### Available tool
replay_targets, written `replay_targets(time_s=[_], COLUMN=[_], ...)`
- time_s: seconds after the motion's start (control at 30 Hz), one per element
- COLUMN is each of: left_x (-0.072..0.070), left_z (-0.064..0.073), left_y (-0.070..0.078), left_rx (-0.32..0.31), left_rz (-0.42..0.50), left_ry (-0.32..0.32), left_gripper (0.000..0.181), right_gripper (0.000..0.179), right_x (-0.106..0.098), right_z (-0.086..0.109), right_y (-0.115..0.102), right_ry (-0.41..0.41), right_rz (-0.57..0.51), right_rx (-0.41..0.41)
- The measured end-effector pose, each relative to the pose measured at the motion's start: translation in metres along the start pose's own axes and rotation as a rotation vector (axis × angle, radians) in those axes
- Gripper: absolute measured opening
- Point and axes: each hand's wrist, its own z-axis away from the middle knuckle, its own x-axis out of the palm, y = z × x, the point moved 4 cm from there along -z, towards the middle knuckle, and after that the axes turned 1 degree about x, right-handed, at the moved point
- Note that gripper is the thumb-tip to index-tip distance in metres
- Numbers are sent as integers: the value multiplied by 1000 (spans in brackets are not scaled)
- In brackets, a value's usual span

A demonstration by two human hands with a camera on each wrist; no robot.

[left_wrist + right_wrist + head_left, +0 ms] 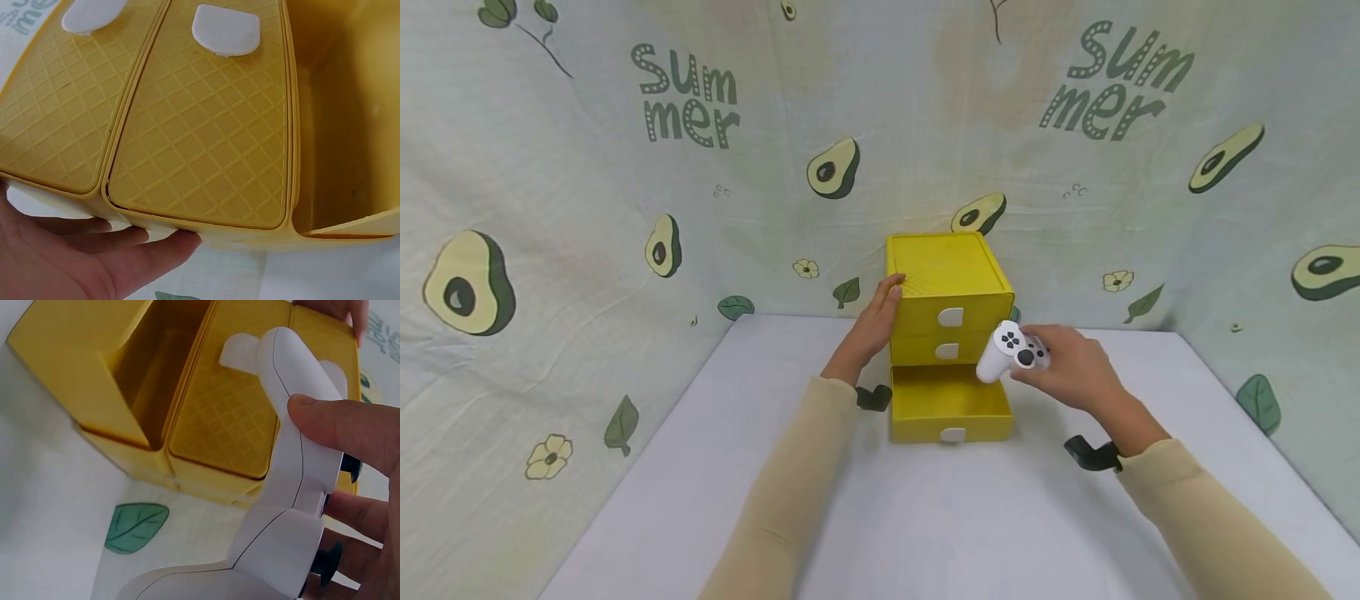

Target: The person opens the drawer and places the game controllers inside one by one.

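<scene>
A yellow three-drawer box (951, 262) stands at the back of the white table, with white tabs on its drawer fronts. Its bottom drawer (917, 429) is pulled out, showing the yellow inside, while the upper two are closed. My left hand (872, 325) rests against the box's left side near the top; in the left wrist view, its extended fingers (153, 253) lie along that side. A white game controller (300, 425) with dark thumbsticks is pinched between thumb and fingers of my right hand (1071, 367). In the head view, the controller overlaps the drawer's right rear part.
Behind the table (700, 500) hangs a pale cloth (895, 100) printed with avocados, leaves and lettering. The cloth also runs along the left and right sides. Dark wrist mounts (1093, 454) sit at both sleeves.
</scene>
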Motion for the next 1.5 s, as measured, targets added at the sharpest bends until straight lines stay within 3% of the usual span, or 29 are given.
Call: replay_targets(time_s=[0.9,1.27,1.5], left_x=[0,2,1], left_z=[-2,2,1], left_y=[2,2,2], left_rx=[0,-4,3], left_rz=[-13,-2,-18], left_ry=[31,34,54], left_gripper=[46,45,45], right_gripper=[69,71,70], right_x=[16,28,35], right_z=[-3,-5,-9], right_y=[-47,-63,-74], right_ry=[30,3,34], right_rz=[-28,-65,-52], right_rx=[-104,-106,-158])
